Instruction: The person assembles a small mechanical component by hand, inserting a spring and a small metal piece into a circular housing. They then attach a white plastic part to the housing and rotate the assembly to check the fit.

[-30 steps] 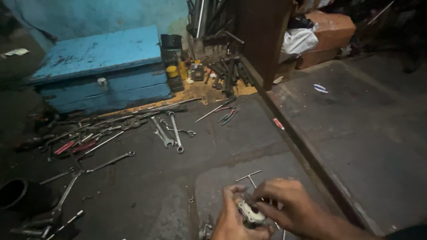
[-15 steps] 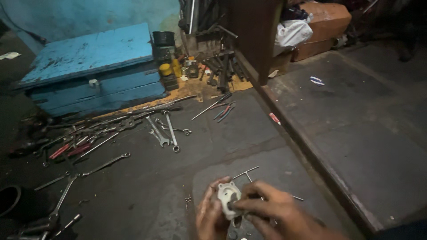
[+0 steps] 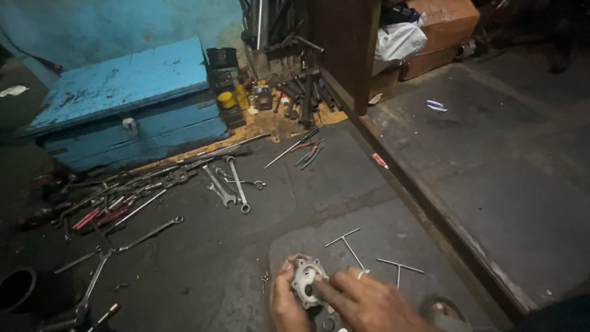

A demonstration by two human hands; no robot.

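1. The left hand (image 3: 287,302) and right hand (image 3: 367,302) are both gripping a small pale metal housing (image 3: 306,283), low in the view and just above the floor (image 3: 258,246). The left fingers are curling round its left side; the right fingertips are pinching its lower right rim. A ring (image 3: 363,274) is showing on a right finger.

2. The housing is tilting its open round face upward, held clear of the floor between the two hands.

3. Risk, as I judge it: the grip is only at the rim, so the part could be slipping out and dropping onto the hard floor. A small ring-shaped piece (image 3: 329,323) is lying just below the hands and could be getting knocked away or lost in the dim light.

4. Two T-handle keys (image 3: 350,243) (image 3: 399,268) are lying just beyond the right hand; a sweep that way would be striking them.

5. Right of the hands, a raised step edge (image 3: 442,227) is running diagonally and limiting room there. A sandalled foot (image 3: 444,309) is sitting close on that side.

6. Left and ahead, bare floor is giving open room before the spanners (image 3: 230,187) and the blue box (image 3: 126,107), well apart.
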